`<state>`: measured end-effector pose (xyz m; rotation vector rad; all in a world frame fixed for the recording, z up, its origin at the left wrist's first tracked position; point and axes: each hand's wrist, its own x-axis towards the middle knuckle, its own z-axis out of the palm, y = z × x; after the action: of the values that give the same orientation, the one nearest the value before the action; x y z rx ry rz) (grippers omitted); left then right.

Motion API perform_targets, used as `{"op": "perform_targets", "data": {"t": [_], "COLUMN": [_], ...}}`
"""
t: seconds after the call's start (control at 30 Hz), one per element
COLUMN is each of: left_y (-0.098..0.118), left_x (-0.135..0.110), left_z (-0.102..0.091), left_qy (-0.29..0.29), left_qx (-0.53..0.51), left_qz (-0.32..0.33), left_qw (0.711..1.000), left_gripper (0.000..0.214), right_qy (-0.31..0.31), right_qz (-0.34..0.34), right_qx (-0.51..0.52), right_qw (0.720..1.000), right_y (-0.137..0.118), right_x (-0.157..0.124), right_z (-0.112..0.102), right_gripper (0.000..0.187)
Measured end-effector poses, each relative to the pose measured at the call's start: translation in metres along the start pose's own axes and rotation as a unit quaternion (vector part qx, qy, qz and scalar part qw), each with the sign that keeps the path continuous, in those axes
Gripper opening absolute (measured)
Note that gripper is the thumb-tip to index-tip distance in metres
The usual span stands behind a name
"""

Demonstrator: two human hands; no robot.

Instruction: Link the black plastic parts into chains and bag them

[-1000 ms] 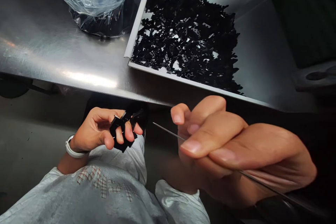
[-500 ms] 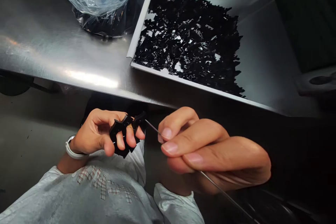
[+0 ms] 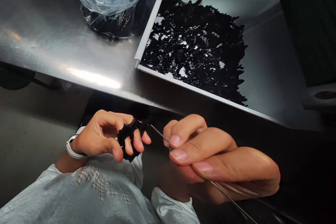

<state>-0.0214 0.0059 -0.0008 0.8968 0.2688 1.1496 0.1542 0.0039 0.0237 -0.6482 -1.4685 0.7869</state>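
"Shiny metal makes up the tabletop [image 3: 39,45], with a dim floor [image 3: 28,140] below. What's up there?"

"On the right side, a white-edged tray [image 3: 149,29], with a heap of small black parts [image 3: 204,42] spread across it. Just beside its left edge stands a clear plastic bag [image 3: 112,0] with something dark lower down inside."

"And the hands?"

"Both are in front of the tabletop's near edge. The left hand [image 3: 101,136], with a white band [image 3: 75,154] at the wrist, keeps its grip around several black notched pieces [image 3: 129,130]; they lie between its fingers, apart from the tray."

"What about the right hand [image 3: 223,162]?"

"Its grip is narrow, thumb and fingers pinching a thin metal rod [image 3: 231,199]. The tip points at the held pieces' right end."

"Touching them?"

"I can't tell; it's too dark there."
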Motion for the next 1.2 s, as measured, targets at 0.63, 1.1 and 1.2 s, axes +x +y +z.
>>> {"op": "perform_targets", "data": {"t": [0.63, 1.1, 1.2], "left_y": [-0.001, 0.001, 0.001], "left_x": [-0.004, 0.0, -0.001], "left_z": [0.002, 0.0, 0.001], "left_qy": [0.032, 0.034, 0.037], "left_qx": [0.03, 0.02, 0.013], "left_qz": [0.006, 0.007, -0.006], "left_qw": [0.999, 0.999, 0.999], "left_gripper": [0.019, 0.017, 0.016], "right_qy": [0.006, 0.002, 0.04], "right_qz": [0.032, 0.056, 0.055], "right_qx": [-0.112, -0.116, -0.108], "right_qw": [0.993, 0.992, 0.992], "right_y": [-0.014, -0.019, -0.018], "right_x": [0.014, 0.019, 0.022], "right_z": [0.001, 0.003, 0.008], "right_gripper": [0.014, 0.011, 0.021]}}
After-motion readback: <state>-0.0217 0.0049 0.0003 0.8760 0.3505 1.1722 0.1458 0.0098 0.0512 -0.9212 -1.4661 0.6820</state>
